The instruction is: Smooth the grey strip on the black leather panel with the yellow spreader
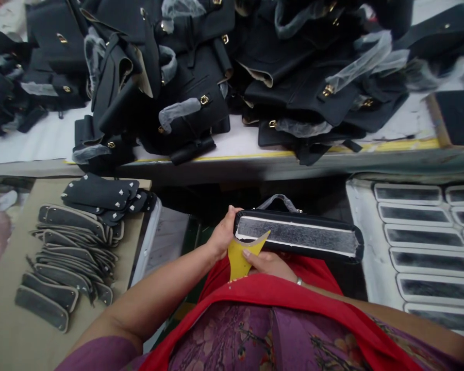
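Observation:
A black handbag [297, 238] lies across my lap with its long narrow base facing me. That base has a dark grey middle and white bands along its edges. My left hand [223, 237] grips the bag's left end, with the thumb on top. In my right hand [274, 265] is a yellow curved scraper [237, 258], pinched under the thumb. The scraper's pointed tip overlaps the left part of the base; whether it presses on it I cannot tell. A plastic-wrapped handle [280, 201] stands up behind the bag.
Black handbags [193, 98] with gold fittings are heaped on the white bench [239, 136] ahead. At left, a brown board [3, 319] carries stacked black base pieces [64, 275] and studded black panels [96, 193]. White-edged dark strips [423, 260] lie in columns at right.

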Action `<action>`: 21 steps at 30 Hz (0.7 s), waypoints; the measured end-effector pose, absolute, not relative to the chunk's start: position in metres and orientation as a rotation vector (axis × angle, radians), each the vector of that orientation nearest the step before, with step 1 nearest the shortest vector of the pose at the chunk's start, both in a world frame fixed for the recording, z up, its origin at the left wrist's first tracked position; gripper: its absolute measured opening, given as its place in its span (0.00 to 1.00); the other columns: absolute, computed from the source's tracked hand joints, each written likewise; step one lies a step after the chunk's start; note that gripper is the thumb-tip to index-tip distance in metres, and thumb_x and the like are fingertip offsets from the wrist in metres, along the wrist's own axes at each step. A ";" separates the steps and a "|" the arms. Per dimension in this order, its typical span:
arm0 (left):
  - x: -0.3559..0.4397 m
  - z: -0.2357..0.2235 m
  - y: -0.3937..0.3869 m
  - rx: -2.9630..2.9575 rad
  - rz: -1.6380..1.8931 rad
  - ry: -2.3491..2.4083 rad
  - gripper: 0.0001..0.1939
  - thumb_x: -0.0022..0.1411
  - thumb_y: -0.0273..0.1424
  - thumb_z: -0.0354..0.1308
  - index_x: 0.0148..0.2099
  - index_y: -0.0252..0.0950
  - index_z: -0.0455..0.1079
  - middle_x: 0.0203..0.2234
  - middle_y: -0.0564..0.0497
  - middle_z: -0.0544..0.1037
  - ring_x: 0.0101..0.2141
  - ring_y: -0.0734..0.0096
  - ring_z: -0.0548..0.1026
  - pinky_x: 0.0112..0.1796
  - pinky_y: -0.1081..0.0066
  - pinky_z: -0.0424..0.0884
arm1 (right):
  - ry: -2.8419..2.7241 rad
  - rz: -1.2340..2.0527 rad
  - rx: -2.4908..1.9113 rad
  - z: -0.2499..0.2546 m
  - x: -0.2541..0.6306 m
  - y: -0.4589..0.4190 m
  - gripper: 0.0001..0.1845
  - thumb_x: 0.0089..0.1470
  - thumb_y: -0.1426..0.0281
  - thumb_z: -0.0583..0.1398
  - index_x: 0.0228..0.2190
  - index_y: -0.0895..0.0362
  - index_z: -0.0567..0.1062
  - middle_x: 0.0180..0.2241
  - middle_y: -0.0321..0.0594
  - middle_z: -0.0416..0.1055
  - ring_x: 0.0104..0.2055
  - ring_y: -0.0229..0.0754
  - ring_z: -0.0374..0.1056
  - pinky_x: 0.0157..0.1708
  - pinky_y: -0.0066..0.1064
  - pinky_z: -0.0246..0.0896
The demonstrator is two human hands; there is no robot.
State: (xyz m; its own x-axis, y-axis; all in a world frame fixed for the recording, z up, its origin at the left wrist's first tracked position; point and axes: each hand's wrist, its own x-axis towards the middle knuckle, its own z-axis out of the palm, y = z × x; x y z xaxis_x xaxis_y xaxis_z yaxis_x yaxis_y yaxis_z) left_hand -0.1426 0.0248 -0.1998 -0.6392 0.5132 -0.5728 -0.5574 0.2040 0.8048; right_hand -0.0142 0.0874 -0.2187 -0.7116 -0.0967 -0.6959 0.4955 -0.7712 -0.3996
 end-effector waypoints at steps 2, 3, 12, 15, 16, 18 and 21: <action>-0.141 -0.199 0.027 -0.077 1.549 1.676 0.28 0.61 0.53 0.44 0.46 0.36 0.69 0.34 0.48 0.75 0.36 0.63 0.73 0.37 0.70 0.67 | 0.833 -2.521 0.935 -0.220 -0.013 0.088 0.27 0.35 0.54 0.67 0.30 0.64 0.74 0.36 0.49 0.74 0.41 0.50 0.70 0.51 0.41 0.59; -0.140 -0.198 0.028 -0.084 1.533 1.701 0.29 0.60 0.54 0.43 0.46 0.35 0.69 0.34 0.48 0.76 0.36 0.62 0.73 0.37 0.69 0.67 | 0.828 -2.529 0.926 -0.219 -0.012 0.089 0.27 0.36 0.54 0.67 0.30 0.64 0.74 0.36 0.49 0.74 0.41 0.51 0.70 0.50 0.42 0.60; -0.145 -0.203 0.034 0.233 1.221 2.081 0.37 0.60 0.56 0.34 0.35 0.32 0.72 0.27 0.43 0.74 0.30 0.58 0.72 0.33 0.66 0.65 | 0.809 -2.556 0.947 -0.196 -0.014 0.095 0.27 0.31 0.53 0.69 0.26 0.62 0.72 0.29 0.46 0.75 0.40 0.51 0.71 0.46 0.39 0.63; -0.147 -0.198 0.031 0.454 0.956 2.284 0.34 0.63 0.52 0.34 0.38 0.32 0.72 0.31 0.41 0.75 0.34 0.55 0.72 0.37 0.63 0.65 | 0.849 -2.575 1.048 -0.204 -0.013 0.084 0.28 0.28 0.50 0.68 0.23 0.61 0.70 0.27 0.43 0.74 0.38 0.51 0.71 0.43 0.40 0.66; -0.147 -0.195 0.031 0.557 0.850 2.378 0.31 0.64 0.50 0.35 0.42 0.33 0.71 0.36 0.41 0.74 0.38 0.54 0.72 0.40 0.62 0.65 | 0.872 -2.578 1.079 -0.207 -0.012 0.081 0.28 0.28 0.50 0.68 0.23 0.60 0.70 0.27 0.42 0.74 0.39 0.52 0.71 0.42 0.41 0.66; -0.145 -0.189 0.033 0.775 0.620 2.573 0.27 0.65 0.47 0.38 0.52 0.33 0.65 0.47 0.39 0.70 0.44 0.52 0.69 0.44 0.59 0.64 | 0.912 -2.581 1.103 -0.216 -0.011 0.077 0.24 0.32 0.51 0.67 0.24 0.58 0.71 0.25 0.38 0.74 0.41 0.52 0.71 0.40 0.42 0.67; -0.143 -0.183 0.042 1.193 0.353 2.756 0.25 0.65 0.42 0.41 0.57 0.33 0.61 0.52 0.40 0.66 0.47 0.51 0.67 0.44 0.57 0.65 | 0.955 -2.591 1.098 -0.227 -0.011 0.078 0.20 0.34 0.52 0.66 0.25 0.53 0.72 0.24 0.28 0.74 0.44 0.51 0.69 0.40 0.43 0.67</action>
State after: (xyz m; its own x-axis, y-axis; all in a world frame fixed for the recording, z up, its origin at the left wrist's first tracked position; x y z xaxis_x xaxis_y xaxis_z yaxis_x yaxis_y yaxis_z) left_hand -0.1429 0.0416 -0.1833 -0.6831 0.7302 -0.0151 0.7028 0.6628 0.2583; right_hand -0.0106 0.0776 -0.2272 -0.7144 0.0886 -0.6941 0.3830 -0.7807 -0.4938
